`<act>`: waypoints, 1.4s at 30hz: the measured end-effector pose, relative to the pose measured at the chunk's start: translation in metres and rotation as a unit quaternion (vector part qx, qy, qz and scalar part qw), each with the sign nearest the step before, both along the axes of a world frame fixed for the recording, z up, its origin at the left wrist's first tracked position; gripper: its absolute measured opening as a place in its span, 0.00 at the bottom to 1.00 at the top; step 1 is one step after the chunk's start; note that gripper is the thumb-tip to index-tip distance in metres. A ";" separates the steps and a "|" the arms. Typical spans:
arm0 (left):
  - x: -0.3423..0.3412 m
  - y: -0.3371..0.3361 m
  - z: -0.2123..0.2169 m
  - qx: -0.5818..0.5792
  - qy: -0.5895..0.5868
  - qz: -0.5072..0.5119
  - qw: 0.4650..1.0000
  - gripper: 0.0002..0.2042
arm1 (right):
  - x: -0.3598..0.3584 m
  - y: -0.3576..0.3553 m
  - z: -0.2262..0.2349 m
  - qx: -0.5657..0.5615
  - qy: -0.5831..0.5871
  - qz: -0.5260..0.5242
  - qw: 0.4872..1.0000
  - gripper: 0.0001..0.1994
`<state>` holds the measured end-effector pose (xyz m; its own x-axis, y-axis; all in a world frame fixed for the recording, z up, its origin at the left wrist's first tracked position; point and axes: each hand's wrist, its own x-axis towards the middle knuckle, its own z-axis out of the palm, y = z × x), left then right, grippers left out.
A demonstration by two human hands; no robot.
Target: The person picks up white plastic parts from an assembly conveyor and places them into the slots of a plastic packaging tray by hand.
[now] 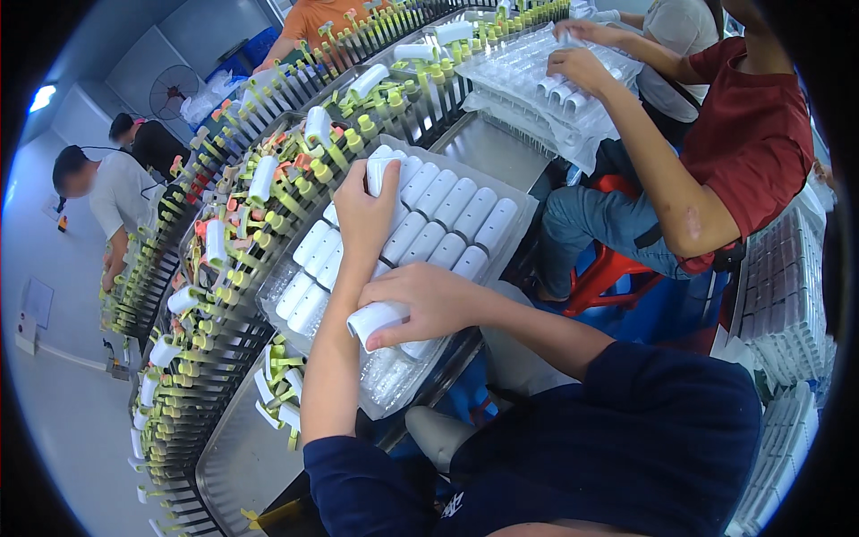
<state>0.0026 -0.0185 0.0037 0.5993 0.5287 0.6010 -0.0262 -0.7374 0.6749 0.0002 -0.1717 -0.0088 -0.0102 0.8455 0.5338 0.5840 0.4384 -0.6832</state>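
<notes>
A clear tray [380,398] full of white cases [436,195] sits on the metal worktop [246,447], by the edge near the person. The left hand [367,201] holds one case [380,174] over the tray's far corner. The right hand [420,300] grips another case [378,320] over the tray's near part, in front of the left arm. Along the worktop's far edge bends a black rack [246,331] with green pegs [362,125] and more cases. To the right, a person in a red shirt [756,134] sits on a red stool [613,282] above a blue floor [676,291]. A round fan [174,92] stands at the back, near pale walls [67,295].
</notes>
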 end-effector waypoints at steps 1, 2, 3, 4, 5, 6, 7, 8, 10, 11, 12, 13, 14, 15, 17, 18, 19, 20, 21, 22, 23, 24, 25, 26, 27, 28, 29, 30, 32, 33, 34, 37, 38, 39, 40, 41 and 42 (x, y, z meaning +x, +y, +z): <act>0.000 -0.001 0.000 -0.001 -0.002 -0.001 1.000 0.16 | 0.000 0.000 0.000 -0.001 0.002 0.001 1.000 0.23; 0.000 -0.001 0.000 -0.002 -0.002 -0.002 1.000 0.16 | 0.000 0.000 0.000 -0.003 0.003 0.002 1.000 0.23; 0.000 0.000 0.000 -0.003 -0.005 -0.004 1.000 0.16 | 0.000 0.000 0.001 -0.003 0.004 0.003 1.000 0.23; -0.001 0.001 0.000 -0.004 -0.008 -0.007 1.000 0.16 | 0.000 0.000 0.001 -0.006 0.003 0.003 1.000 0.23; -0.001 0.001 -0.001 -0.004 -0.008 -0.006 1.000 0.16 | 0.000 0.001 0.001 -0.009 0.002 0.003 1.000 0.24; 0.000 0.002 -0.001 0.002 -0.011 -0.005 1.000 0.17 | 0.000 0.001 0.001 -0.009 0.001 0.003 1.000 0.24; 0.000 0.002 -0.001 0.007 -0.014 -0.005 1.000 0.17 | -0.001 0.002 0.000 -0.004 0.005 0.002 1.000 0.24; 0.000 0.002 -0.002 0.008 -0.014 -0.005 1.000 0.17 | -0.001 0.002 -0.001 0.002 0.008 0.001 1.000 0.23; 0.000 0.001 -0.001 -0.005 -0.010 -0.007 1.000 0.17 | -0.001 0.002 -0.001 0.002 0.008 0.000 1.000 0.23; 0.000 0.001 0.000 -0.004 -0.010 -0.007 1.000 0.17 | 0.000 0.002 -0.001 0.002 0.009 0.000 1.000 0.23; 0.000 0.001 0.001 -0.004 -0.001 -0.004 1.000 0.17 | 0.000 0.002 -0.002 0.002 0.009 0.000 1.000 0.23; -0.001 0.000 0.001 -0.004 0.009 -0.001 1.000 0.17 | 0.000 0.002 -0.002 0.002 0.006 -0.001 1.000 0.23; -0.001 0.000 0.001 -0.004 0.009 -0.001 1.000 0.17 | 0.000 0.002 -0.003 0.002 0.002 -0.002 1.000 0.23; 0.000 0.001 0.000 -0.004 0.001 -0.003 1.000 0.17 | 0.000 0.002 -0.003 0.002 0.002 -0.002 1.000 0.23; 0.000 0.002 -0.001 -0.004 -0.006 -0.004 1.000 0.17 | -0.001 0.002 -0.003 0.006 0.010 0.002 1.000 0.23; 0.000 0.001 -0.001 0.002 -0.003 -0.001 1.000 0.17 | 0.000 0.002 -0.002 0.006 0.010 0.002 1.000 0.23; 0.000 0.001 0.000 0.008 -0.001 0.002 1.000 0.17 | 0.000 0.002 -0.002 0.004 0.009 0.002 1.000 0.23; 0.001 0.001 -0.001 0.008 -0.001 0.002 1.000 0.17 | 0.000 0.001 -0.001 0.002 0.008 0.002 1.000 0.23; 0.001 0.001 -0.001 0.008 -0.006 0.000 1.000 0.17 | 0.000 0.001 -0.001 0.002 0.008 0.002 1.000 0.23; 0.001 0.002 -0.002 0.009 -0.010 -0.002 1.000 0.17 | 0.000 0.001 0.000 -0.002 0.006 0.003 1.000 0.23; 0.001 0.003 -0.002 0.009 -0.010 -0.001 1.000 0.17 | 0.000 0.001 0.000 -0.005 0.005 0.003 1.000 0.23; 0.001 0.003 -0.002 0.007 -0.005 0.002 1.000 0.17 | 0.000 0.001 0.000 -0.005 0.005 0.003 1.000 0.23; 0.001 0.002 -0.002 0.005 0.000 0.005 1.000 0.17 | 0.000 0.001 0.000 -0.006 0.005 0.003 1.000 0.23; 0.001 0.002 -0.002 0.005 0.000 0.005 1.000 0.17 | 0.000 0.001 0.000 -0.006 0.004 0.002 1.000 0.23; 0.001 0.001 -0.002 0.005 -0.005 0.002 1.000 0.17 | 0.000 0.001 -0.001 -0.007 0.004 0.002 1.000 0.23; 0.000 0.001 -0.001 0.006 -0.011 -0.001 1.000 0.17 | 0.000 0.001 -0.001 -0.004 0.002 0.001 1.000 0.23; 0.000 0.001 -0.001 0.006 -0.011 -0.002 1.000 0.17 | 0.000 0.002 -0.002 -0.002 -0.001 -0.001 1.000 0.23; 0.000 0.001 -0.001 0.005 -0.006 -0.001 1.000 0.17 | 0.000 0.001 -0.001 -0.002 -0.001 -0.001 1.000 0.23; 0.001 0.001 -0.001 0.005 -0.001 -0.001 1.000 0.17 | 0.000 0.000 0.000 -0.001 -0.001 -0.003 1.000 0.23; 0.001 0.001 -0.001 0.003 -0.010 -0.002 1.000 0.17 | 0.000 0.001 0.000 -0.001 -0.001 -0.002 1.000 0.23; 0.001 0.001 -0.002 0.001 -0.018 -0.003 1.000 0.17 | 0.000 0.001 0.000 0.001 -0.002 -0.003 1.000 0.23; 0.000 0.003 -0.002 0.003 -0.020 0.003 1.000 0.17 | -0.001 0.001 0.001 -0.002 0.000 -0.001 1.000 0.23; 0.000 0.004 -0.003 0.004 -0.019 0.003 1.000 0.17 | 0.000 0.002 0.001 -0.007 0.001 0.001 1.000 0.23; 0.001 0.005 -0.004 -0.003 -0.029 0.005 1.000 0.17 | 0.000 0.002 0.001 -0.007 0.002 0.002 1.000 0.23; 0.002 0.006 -0.005 -0.008 -0.039 0.006 0.999 0.17 | 0.001 0.003 0.000 -0.005 0.002 0.001 1.000 0.23; 0.003 0.007 -0.005 0.004 -0.044 0.015 0.999 0.16 | 0.001 0.003 -0.001 -0.003 0.002 0.000 1.000 0.23; 0.005 0.012 -0.006 0.007 -0.043 0.016 0.999 0.16 | 0.000 0.004 -0.001 0.000 0.003 0.001 1.000 0.23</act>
